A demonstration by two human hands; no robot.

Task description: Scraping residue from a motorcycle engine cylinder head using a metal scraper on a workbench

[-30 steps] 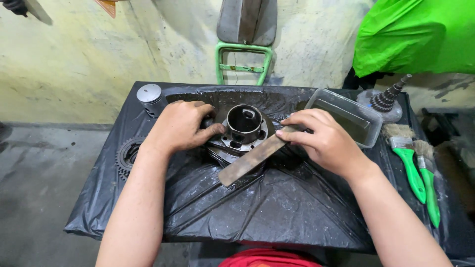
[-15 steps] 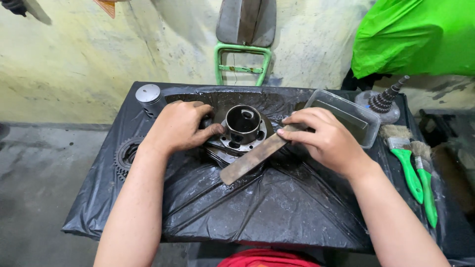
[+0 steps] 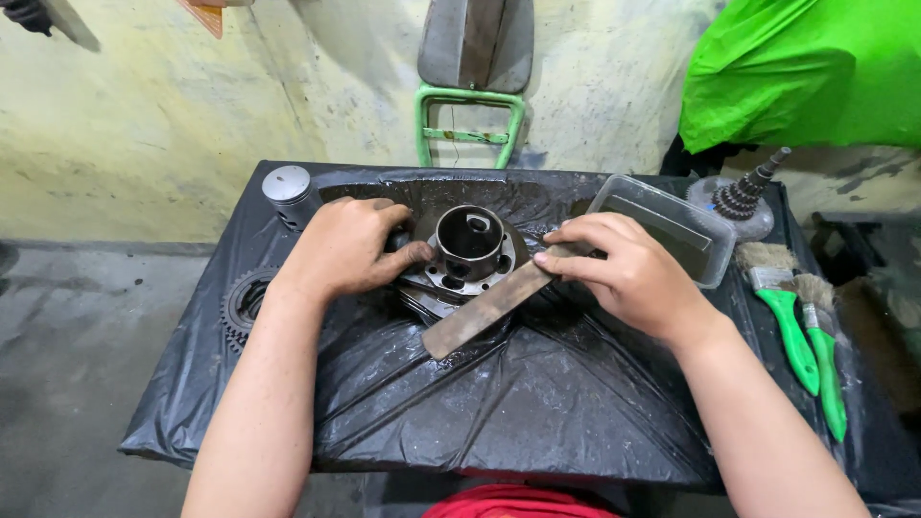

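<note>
Hands point(image 3: 347, 247) point(image 3: 624, 273) press flat rusty file point(image 3: 487, 307) against finned metal cylinder point(image 3: 467, 251).

Dark grey finned metal cylinder point(image 3: 467, 251); rusty brown flat file point(image 3: 489, 305); glossy black plastic sheet point(image 3: 499, 403); green-handled brushes point(image 3: 791, 321); bright green cloth point(image 3: 806, 72).

Even, soft daylight, fairly bright, no hard shadows. Glare patches on the black plastic sheet point(image 3: 499, 403) over the tabletop. Center sharp; edges stretched by wide-angle lens, corners slightly soft.
</note>
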